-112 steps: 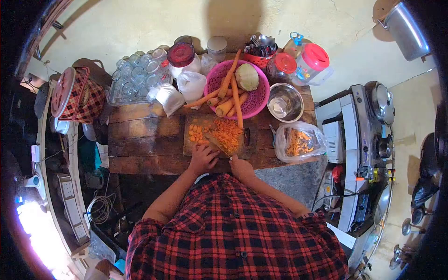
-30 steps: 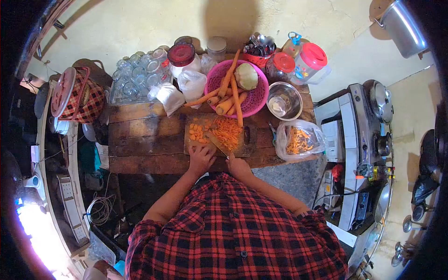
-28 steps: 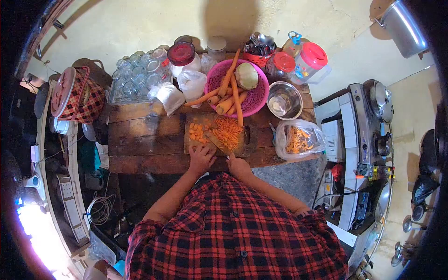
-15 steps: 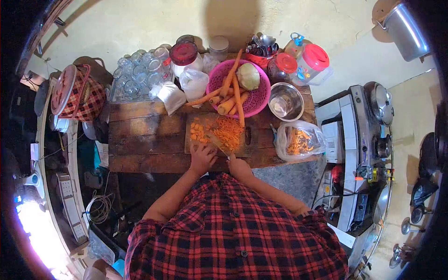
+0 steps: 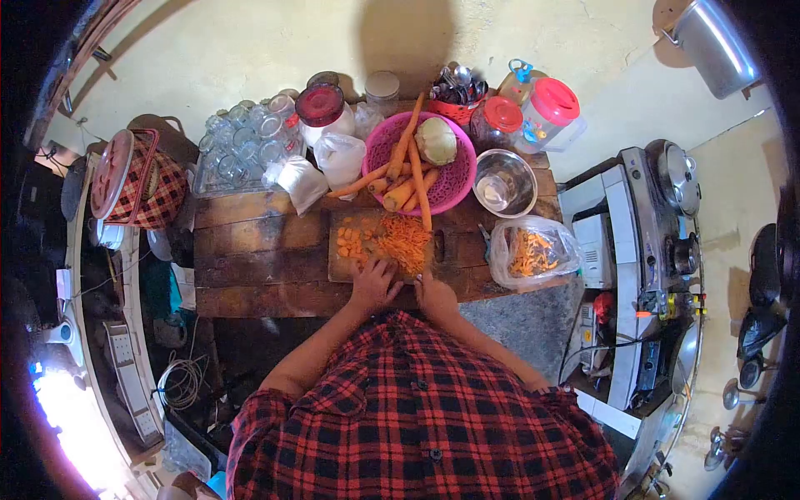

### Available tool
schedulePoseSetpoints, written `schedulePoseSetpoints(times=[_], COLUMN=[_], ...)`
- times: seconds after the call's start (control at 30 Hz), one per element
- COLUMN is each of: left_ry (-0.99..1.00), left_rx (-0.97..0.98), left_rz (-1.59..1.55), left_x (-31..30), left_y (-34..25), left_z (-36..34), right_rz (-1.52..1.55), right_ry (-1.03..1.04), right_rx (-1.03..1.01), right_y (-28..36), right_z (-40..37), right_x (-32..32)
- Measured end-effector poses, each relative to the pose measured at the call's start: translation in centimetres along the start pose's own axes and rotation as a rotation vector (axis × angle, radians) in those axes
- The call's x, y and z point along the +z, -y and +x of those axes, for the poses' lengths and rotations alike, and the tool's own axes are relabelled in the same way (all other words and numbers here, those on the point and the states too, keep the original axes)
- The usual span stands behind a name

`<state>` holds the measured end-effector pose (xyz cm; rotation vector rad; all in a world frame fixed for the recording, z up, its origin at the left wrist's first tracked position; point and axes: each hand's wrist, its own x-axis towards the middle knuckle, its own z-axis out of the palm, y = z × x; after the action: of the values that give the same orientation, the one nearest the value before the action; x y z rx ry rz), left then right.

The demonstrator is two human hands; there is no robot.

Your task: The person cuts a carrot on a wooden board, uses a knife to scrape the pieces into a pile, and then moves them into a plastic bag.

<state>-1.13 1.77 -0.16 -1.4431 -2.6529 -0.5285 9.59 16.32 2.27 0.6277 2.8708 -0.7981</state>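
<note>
"Right hand point(image 5: 437, 296)?"
"Closed round a knife point(image 5: 418, 278) by the counter's point(image 5: 250, 275) near edge."
"Left hand point(image 5: 374, 283)?"
"On the board point(image 5: 337, 270), can't tell how tight."
"Cut?"
"Carrot shreds point(image 5: 406, 240), chunks point(image 5: 350, 242) there; whole carrots point(image 5: 420, 183) in the basket point(image 5: 470, 171)."

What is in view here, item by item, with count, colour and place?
Table: one, brown wood, centre
Cutting board: one, brown, table's near edge
Carrot slices: many, orange, board's left
Carrot shreds: pile, orange, board's right
Knife: one, mostly hidden, in right hand
Pink basket: one, behind board
Whole carrots: several, orange, in basket
Cabbage: one, pale green, in basket
Steel bowl: one, silver, right of basket
Plastic bag: one, clear, orange pieces inside, table's right
Glassware: many, clear, back left
Plaid basket: one, red-black, far left
Stove: one, grey, right
Left hand: one, at board's near edge
Right hand: one, on knife handle
</note>
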Motion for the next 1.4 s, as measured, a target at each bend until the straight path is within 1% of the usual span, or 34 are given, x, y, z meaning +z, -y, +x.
schedulePoseSetpoints(times=[0.07, 0.1, 0.17, 0.2, 0.27, 0.3, 0.37, 0.4, 0.47, 0.5, 0.57, 0.6, 0.67, 0.7, 0.77, 0.8, 0.87, 0.9, 0.97, 1.07, 1.17, 1.27, 1.4], left_ry=[-0.016, -0.016, -0.197, -0.197, -0.187, -0.187, -0.15, -0.151, -0.112, -0.112, -0.079, -0.079, -0.128, -0.128, -0.252, -0.251, -0.101, -0.101, -0.018, -0.058, -0.101, -0.123, -0.068], left_rx=[-0.014, -0.01, -0.194, -0.191, -0.442, -0.441, -0.336, -0.338, -0.293, -0.294, -0.331, -0.334, -0.302, -0.303, -0.241, -0.241, -0.069, -0.071, 0.149, 0.123, 0.147, 0.17, 0.138], left_rz=[-0.062, -0.062, 0.086, 0.085, -0.114, -0.114, -0.146, -0.143, -0.147, -0.145, -0.198, -0.197, -0.124, -0.124, -0.168, -0.169, -0.28, -0.28, -0.356, -0.408, -0.382, -0.389, -0.377], left_x=[-0.2, -0.6, -2.1, -2.6, -3.6, -3.6, -3.0, -2.9, -2.7, -2.8, -3.0, -3.2, -3.6, -4.0, -4.6, -4.0, -2.7, -2.2, -1.4, 0.1, -0.9, -0.4, 0.1], left_y=[0.9, 1.4, 2.5, 3.3, 5.2, 6.2, 7.8, 8.0, 8.4, 8.4, 8.4, 8.3, 7.9, 7.6, 6.7, 6.5, 5.5, 4.7, 2.8, 1.6, 1.2, 1.3, 0.5], left_z=[1.0, 1.6, 2.7, 3.2, 3.9, 3.6, 3.0, 2.8, 2.5, 2.5, 2.3, 2.3, 2.5, 2.6, 2.8, 2.7, 1.9, 1.5, 0.8, -0.2, -0.2, -0.2, 0.2], right_rz=[0.068, 0.069, 0.111, 0.112, 0.122, 0.122, 0.091, 0.092, 0.032, 0.033, 0.066, 0.067, 0.074, 0.074, 0.095, 0.095, 0.105, 0.105, 0.129, 0.114, 0.109, 0.112, 0.091], right_ry=[-0.073, -0.077, 0.003, 0.001, 0.123, 0.122, 0.244, 0.245, 0.205, 0.205, 0.108, 0.11, 0.094, 0.094, 0.105, 0.105, 0.086, 0.088, 0.103, 0.144, 0.174, 0.187, 0.191], right_rx=[-0.008, -0.005, 0.005, 0.008, -0.073, -0.073, -0.083, -0.086, -0.029, -0.031, 0.014, 0.012, -0.006, -0.006, 0.013, 0.013, 0.008, 0.007, -0.005, -0.006, -0.002, -0.008, -0.017], right_y=[-0.5, -0.5, -0.2, -0.3, -0.4, -0.5, -0.7, -0.7, -0.8, -0.8, -1.1, -1.1, -1.1, -1.2, -1.4, -1.2, -0.8, -0.8, -1.1, -1.2, -1.5, -1.6, -1.3], right_z=[-0.1, -0.2, -0.4, -0.5, -0.8, -0.8, -0.8, -0.9, -0.8, -0.8, -0.8, -0.8, -0.6, -0.7, -0.8, -0.8, -1.0, -1.0, -1.0, -1.1, -1.4, -1.4, -1.4], right_x=[0.2, -0.2, -1.3, -1.5, -1.6, -1.4, -0.8, -0.6, -0.5, -0.7, -1.2, -1.3, -1.6, -1.4, -1.1, -1.3, -1.6, -1.6, -1.3, -1.1, -0.7, -0.2, -0.5])
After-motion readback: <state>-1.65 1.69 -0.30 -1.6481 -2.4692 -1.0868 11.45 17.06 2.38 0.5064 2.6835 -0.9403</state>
